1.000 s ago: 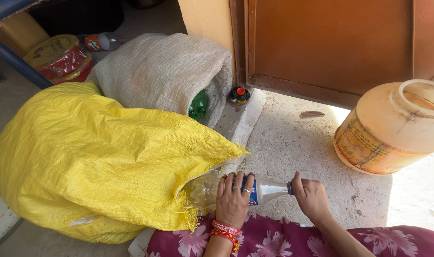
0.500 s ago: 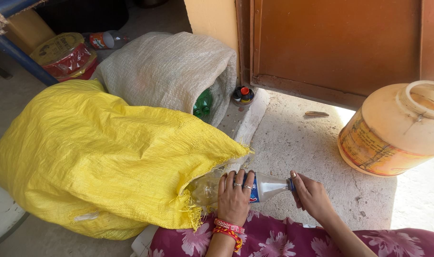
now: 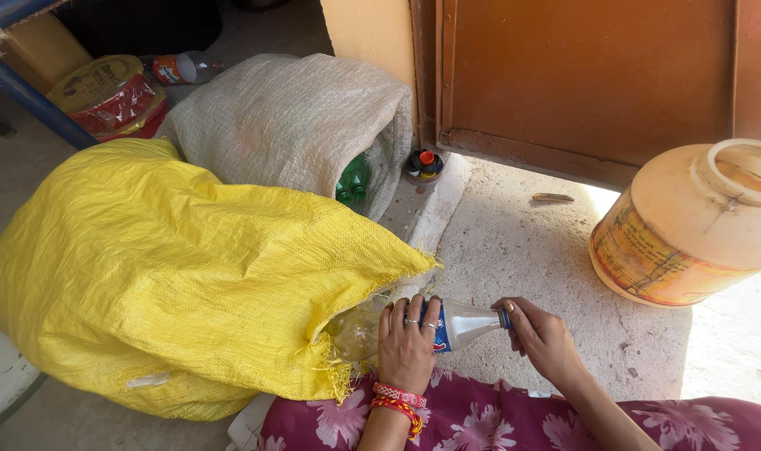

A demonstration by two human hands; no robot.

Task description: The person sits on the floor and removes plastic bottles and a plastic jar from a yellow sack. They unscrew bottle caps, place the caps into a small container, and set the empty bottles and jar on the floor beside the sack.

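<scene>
You can count two big woven sacks, one yellow [image 3: 172, 276] and one grey-white [image 3: 289, 121], one round cream plastic jar [image 3: 689, 225], one clear plastic bottle with a blue label [image 3: 460, 324], one small bottle with a red label [image 3: 180, 67], and two hands, left [image 3: 405, 347] and right [image 3: 543, 338].

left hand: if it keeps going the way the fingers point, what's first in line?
Probably the mouth of the yellow sack. The left hand lies over a clear plastic bottle, fingers pointing up-frame at the sack's frayed edge; depth is unclear.
</scene>
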